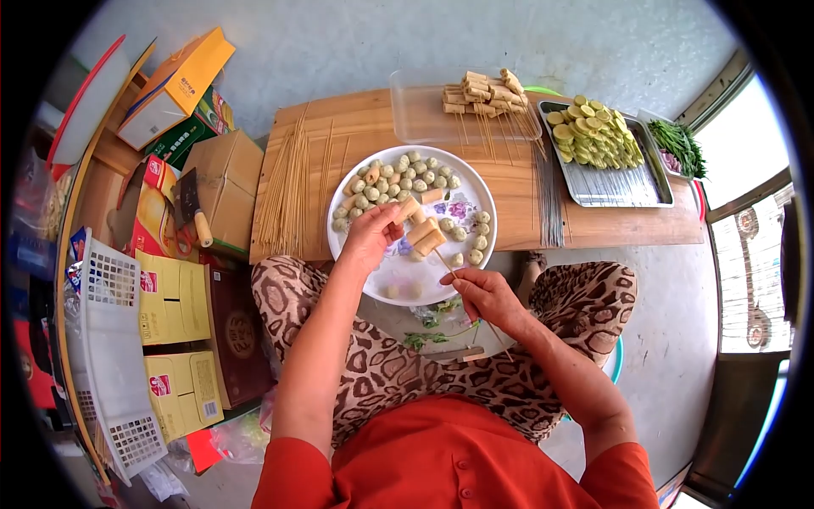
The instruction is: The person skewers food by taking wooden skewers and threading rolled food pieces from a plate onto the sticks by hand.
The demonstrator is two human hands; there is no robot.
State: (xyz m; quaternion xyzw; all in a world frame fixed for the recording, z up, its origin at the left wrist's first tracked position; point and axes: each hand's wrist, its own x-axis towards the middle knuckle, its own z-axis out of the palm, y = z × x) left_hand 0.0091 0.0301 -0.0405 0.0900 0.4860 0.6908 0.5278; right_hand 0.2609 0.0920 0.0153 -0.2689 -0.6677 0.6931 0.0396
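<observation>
Over white plate [410, 276], left hand [370, 235] pinches soft-looking roll [408, 209], best held by sides; right hand [492, 297] pinches bamboo skewer [443, 261], probably light, bendy.

The tabletop [365, 110] is warm brown with darker wood grain. On the white plate [475, 188], a print of purple flowers and blue-grey leaves shows beside pale green balls [404, 174] speckled darker green. The rolls [424, 240] are light tan, the sticks [284, 204] straw-yellow, the wires [551, 212] silver-grey. The slices [589, 140] show yellow-green faces, the leaves [678, 151] deep green.

The shirt [458, 454] is plain orange-red; the trousers [373, 365] carry dark brown leopard spots on pinkish beige. The wall [339, 51] is pale blue-grey, the basket [114, 339] whitish. 2 boxes [174, 301] are yellow with red labels; the bag [174, 93] is orange and white.
</observation>
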